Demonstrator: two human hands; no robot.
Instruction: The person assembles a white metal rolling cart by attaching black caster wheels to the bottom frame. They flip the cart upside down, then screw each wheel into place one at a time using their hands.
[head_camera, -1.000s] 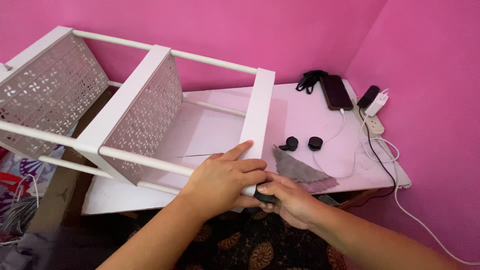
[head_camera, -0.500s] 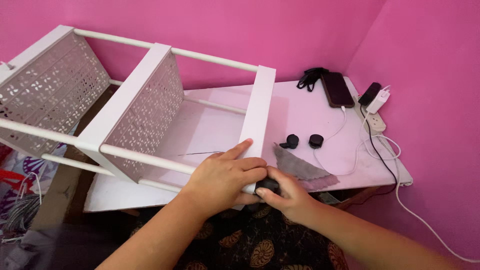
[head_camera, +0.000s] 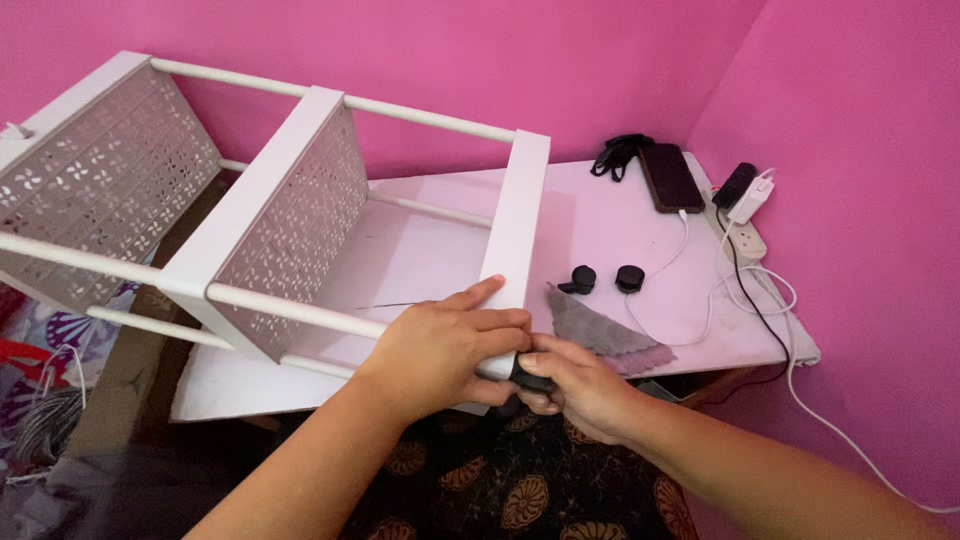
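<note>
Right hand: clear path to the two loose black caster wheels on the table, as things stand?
Probably yes, once freed. The right hand now grips a black caster at the rack's corner. The caster wheels lie just beyond, with only a flat grey cloth between.

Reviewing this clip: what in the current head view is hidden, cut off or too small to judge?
- Small black part at the white rack's corner: mostly covered by the right hand and left hand; its shape is unclear.
- Rack's far left end: cut off by the frame edge.
- Two black round pieces on the table: too small to identify.
- Grey cloth: near edge hidden behind the right hand.
- White cable: runs out of frame at right.
</note>
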